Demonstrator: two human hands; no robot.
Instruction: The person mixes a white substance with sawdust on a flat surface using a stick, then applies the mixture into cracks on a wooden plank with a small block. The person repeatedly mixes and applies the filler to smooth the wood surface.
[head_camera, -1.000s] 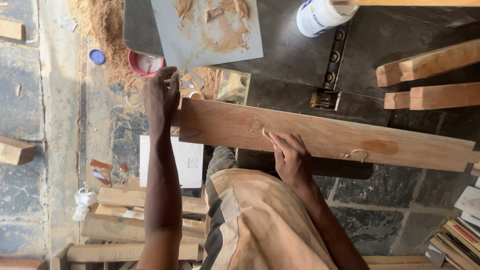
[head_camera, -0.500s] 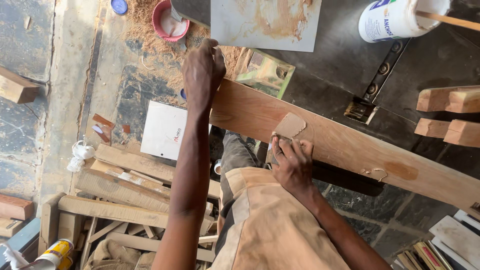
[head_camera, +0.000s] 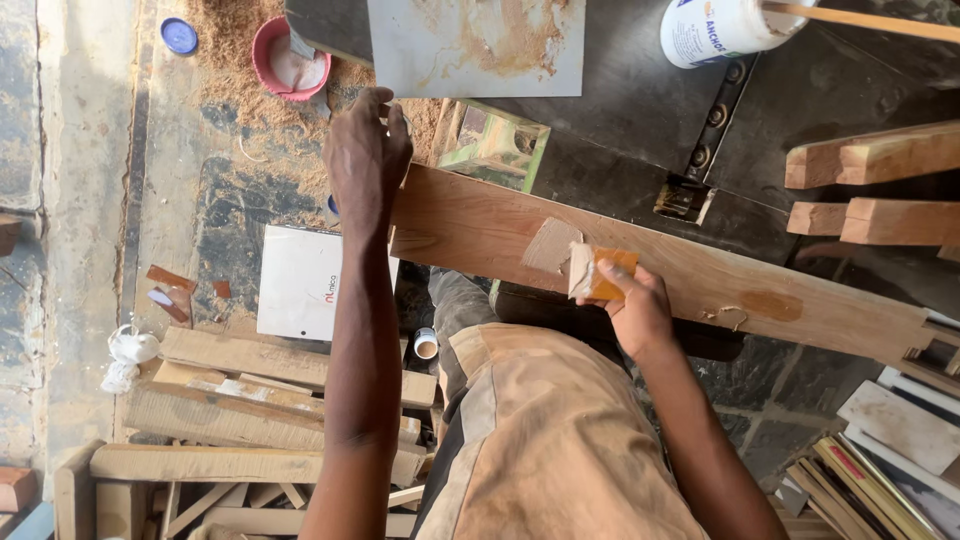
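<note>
The plank (head_camera: 660, 255) lies across a dark bench (head_camera: 620, 120), its long axis running from upper left down to lower right, one end overhanging the bench edge toward the floor side. The left hand (head_camera: 367, 160) is clamped over that overhanging end, fingers curled around the far edge, holding the plank down. The right hand (head_camera: 640, 310) sits near mid-length on the near edge, fingers pinched shut on a small orange-backed scraper (head_camera: 600, 272) pressed flat against the top face. A pale smear of filler (head_camera: 552, 245) lies on the wood touching the scraper, on its left-hand side; a second, darker patch (head_camera: 770, 305) lies farther right along the same face, well apart from the tool. The right hand is plainly the nearer of the two to both patches. On the bench beyond stand a white tub (head_camera: 715, 30) and a dusty sheet (head_camera: 475, 45); a red bowl (head_camera: 290, 60) sits in sawdust on the floor.
</note>
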